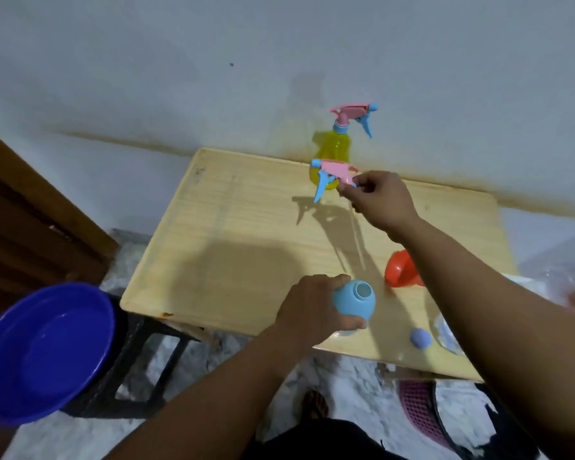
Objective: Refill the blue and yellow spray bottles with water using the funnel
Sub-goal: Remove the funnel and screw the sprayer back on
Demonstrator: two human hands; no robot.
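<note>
1. Left hand (pixel 312 307): arm reaches forward from the lower middle; fingers and thumb curl round the blue bottle (pixel 354 302) and grip it near the front edge of the surface (pixel 233 247).
2. Blue bottle: upright on the surface, mouth open, no spray head fitted. Contents cannot be told. No label readable.
3. Blue basin (pixel 44 353): at the left, beside the surface, resting on a dark stool (pixel 140 363); whether it holds water cannot be told.
4. Small blue round thing (pixel 420 338): on the surface near the front right edge, just beside a clear plastic item (pixel 447 333).
5. Red funnel (pixel 402 268): on the surface to the right of the blue bottle, partly behind the right forearm.
6. Right hand (pixel 379 200): arm stretched across the surface; fingertips pinch a pink-and-blue spray head (pixel 334 175), held above the surface, its clear tube (pixel 357 237) hanging down towards the blue bottle.
7. Yellow bottle (pixel 334 151): upright at the far edge of the surface against the wall (pixel 279 44), its own pink-and-blue spray head fitted. Contents cannot be told. No writing visible.
</note>
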